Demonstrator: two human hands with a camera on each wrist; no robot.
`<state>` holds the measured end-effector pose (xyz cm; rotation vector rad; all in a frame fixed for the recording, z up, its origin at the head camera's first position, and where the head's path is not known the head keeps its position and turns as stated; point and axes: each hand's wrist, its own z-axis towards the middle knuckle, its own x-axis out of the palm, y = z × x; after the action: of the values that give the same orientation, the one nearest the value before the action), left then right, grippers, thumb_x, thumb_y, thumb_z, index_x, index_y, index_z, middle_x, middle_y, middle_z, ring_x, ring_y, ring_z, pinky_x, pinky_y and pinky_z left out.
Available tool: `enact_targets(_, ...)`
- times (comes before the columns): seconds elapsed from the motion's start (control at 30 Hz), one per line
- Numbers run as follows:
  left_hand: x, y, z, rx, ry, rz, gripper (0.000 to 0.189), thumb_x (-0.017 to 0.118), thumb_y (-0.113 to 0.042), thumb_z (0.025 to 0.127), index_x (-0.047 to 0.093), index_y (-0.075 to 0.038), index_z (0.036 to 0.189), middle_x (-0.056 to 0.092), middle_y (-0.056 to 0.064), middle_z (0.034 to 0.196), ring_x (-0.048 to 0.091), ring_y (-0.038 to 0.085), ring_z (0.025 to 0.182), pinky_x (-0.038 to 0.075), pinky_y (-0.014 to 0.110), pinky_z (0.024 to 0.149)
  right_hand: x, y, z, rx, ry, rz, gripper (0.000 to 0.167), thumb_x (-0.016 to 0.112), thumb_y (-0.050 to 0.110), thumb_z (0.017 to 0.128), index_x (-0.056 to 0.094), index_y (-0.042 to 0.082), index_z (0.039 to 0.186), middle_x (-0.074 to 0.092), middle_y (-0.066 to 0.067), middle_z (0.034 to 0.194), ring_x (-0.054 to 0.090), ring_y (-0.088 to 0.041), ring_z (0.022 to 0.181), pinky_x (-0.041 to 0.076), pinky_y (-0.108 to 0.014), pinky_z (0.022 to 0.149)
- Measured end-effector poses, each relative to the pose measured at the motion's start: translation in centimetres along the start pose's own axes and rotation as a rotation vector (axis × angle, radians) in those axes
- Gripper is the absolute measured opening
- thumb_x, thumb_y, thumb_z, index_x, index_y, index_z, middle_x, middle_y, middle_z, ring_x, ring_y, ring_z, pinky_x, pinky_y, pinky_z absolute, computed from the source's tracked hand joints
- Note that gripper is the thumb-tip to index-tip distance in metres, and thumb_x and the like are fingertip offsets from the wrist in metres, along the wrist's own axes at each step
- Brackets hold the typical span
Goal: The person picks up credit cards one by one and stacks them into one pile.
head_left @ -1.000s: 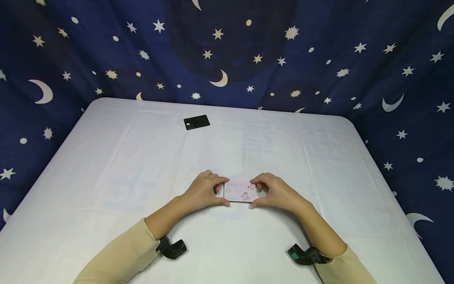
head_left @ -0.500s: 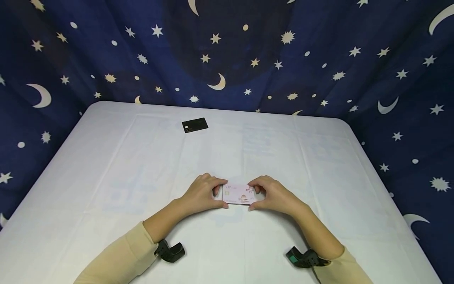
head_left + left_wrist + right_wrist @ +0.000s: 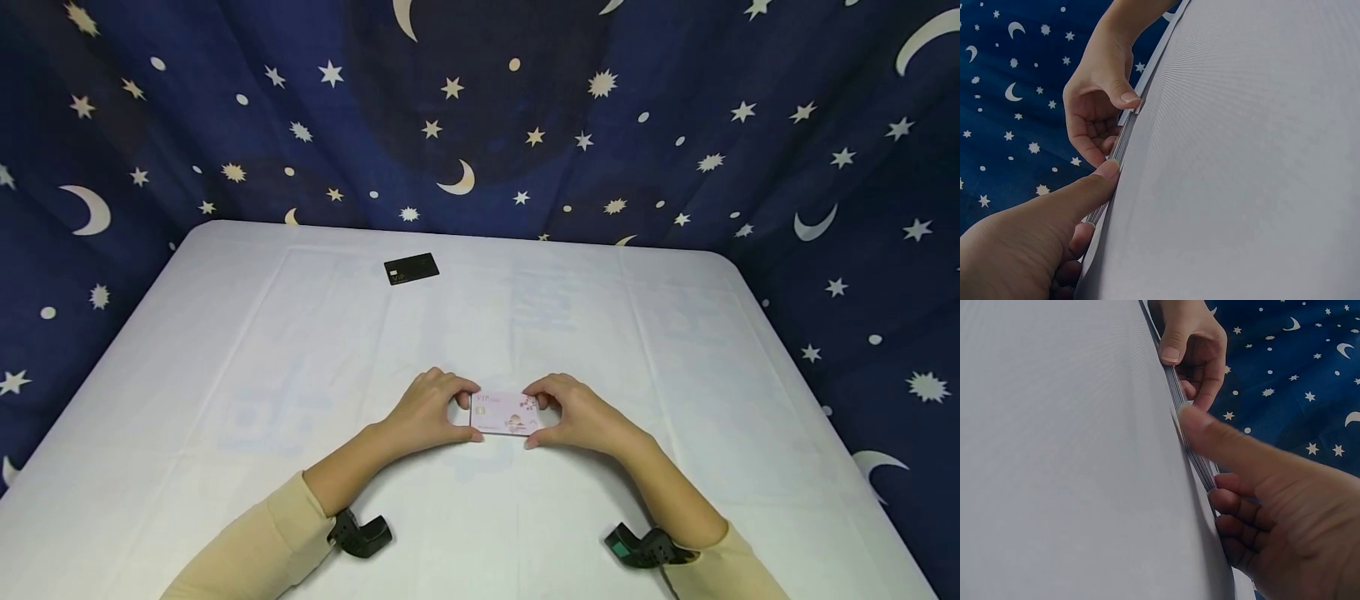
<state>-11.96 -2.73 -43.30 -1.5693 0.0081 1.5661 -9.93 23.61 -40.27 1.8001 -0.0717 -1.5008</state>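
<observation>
A neat stack of cards (image 3: 504, 413), its top one pink with "VIP" and a flower print, lies flat on the white table near the middle. At its left end, my left hand (image 3: 427, 408) pinches the long edges between thumb and fingers. The right end is gripped the same way by my right hand (image 3: 585, 412). Seen edge-on in the left wrist view, the stack (image 3: 1124, 140) shows several thin layers under the thumbs. The right wrist view also has those layered edges (image 3: 1177, 390), with both thumbs on the near side.
A black VIP card (image 3: 412, 268) lies alone toward the back of the white-covered table (image 3: 637, 350). Behind and beside the table hangs a dark blue curtain (image 3: 480, 108) with stars and moons. A black camera mount (image 3: 362, 534) sits on the left wrist.
The head view has shifted slightly, so everything sits a little lower in the picture. Both hands keep their hold on the stack of cards, which stays in place on the table.
</observation>
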Motion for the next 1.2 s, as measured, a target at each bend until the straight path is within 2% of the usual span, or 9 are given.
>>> enact_targets(0.37, 0.1, 0.0, -0.1, -0.008, 0.003, -0.019, 0.057, 0.084, -0.042, 0.064, 0.065, -0.014, 0.109, 0.054, -0.015, 0.081, 0.042, 0.009, 0.082, 0.035, 0.029, 0.080, 0.0, 0.2, -0.1, 0.022, 0.014, 0.025, 0.057, 0.084, 0.036, 0.069, 0.061, 0.009, 0.114, 0.053, 0.007, 0.091, 0.046, -0.010, 0.084, 0.041, -0.024, 0.073)
enact_targets(0.63, 0.1, 0.0, -0.1, -0.013, 0.011, -0.021, 0.058, 0.084, -0.042, 0.064, 0.065, -0.014, 0.110, 0.054, -0.014, 0.083, 0.042, 0.010, 0.085, 0.035, 0.030, 0.082, 0.0, 0.2, -0.1, 0.017, 0.011, 0.057, 0.057, 0.085, 0.033, 0.068, 0.061, 0.009, 0.114, 0.052, 0.005, 0.090, 0.046, -0.012, 0.083, 0.042, -0.025, 0.075)
enact_targets(0.83, -0.3, 0.0, -0.1, -0.013, 0.021, -0.030, 0.065, 0.085, -0.042, 0.062, 0.063, -0.012, 0.116, 0.055, -0.012, 0.085, 0.043, 0.011, 0.085, 0.036, 0.032, 0.083, -0.2, 0.2, 0.1, 0.005, 0.017, 0.051, 0.061, 0.085, 0.037, 0.066, 0.061, 0.008, 0.114, 0.053, 0.004, 0.091, 0.046, -0.013, 0.083, 0.043, -0.025, 0.075)
enact_targets(0.93, -0.5, 0.0, -0.1, -0.015, 0.037, -0.056, 0.069, 0.086, -0.042, 0.061, 0.062, -0.010, 0.118, 0.055, -0.011, 0.086, 0.043, 0.012, 0.086, 0.036, 0.033, 0.085, -0.4, 0.1, 0.1, 0.015, 0.018, 0.055, 0.066, 0.086, 0.039, 0.064, 0.061, 0.008, 0.115, 0.054, 0.004, 0.091, 0.049, -0.013, 0.085, 0.044, -0.026, 0.077)
enact_targets(1.03, -0.8, 0.0, 0.0, -0.024, 0.049, -0.101, 0.070, 0.086, -0.041, 0.062, 0.062, -0.009, 0.119, 0.055, -0.010, 0.088, 0.044, 0.012, 0.088, 0.037, 0.032, 0.086, -0.8, -0.1, 0.0, 0.009, 0.015, 0.060, 0.066, 0.084, 0.039, 0.066, 0.060, 0.007, 0.118, 0.056, 0.003, 0.093, 0.051, -0.013, 0.086, 0.045, -0.026, 0.079)
enact_targets(1.2, -1.5, 0.1, 0.1, -0.015, 0.000, -0.160, 0.066, 0.086, -0.034, 0.065, 0.061, -0.007, 0.120, 0.054, -0.005, 0.089, 0.044, 0.013, 0.088, 0.039, 0.032, 0.083, -1.9, -0.2, 0.1, -0.052, -0.016, 0.057, 0.055, 0.080, 0.031, 0.075, 0.062, 0.008, 0.121, 0.060, 0.000, 0.096, 0.054, -0.015, 0.086, 0.046, -0.029, 0.076)
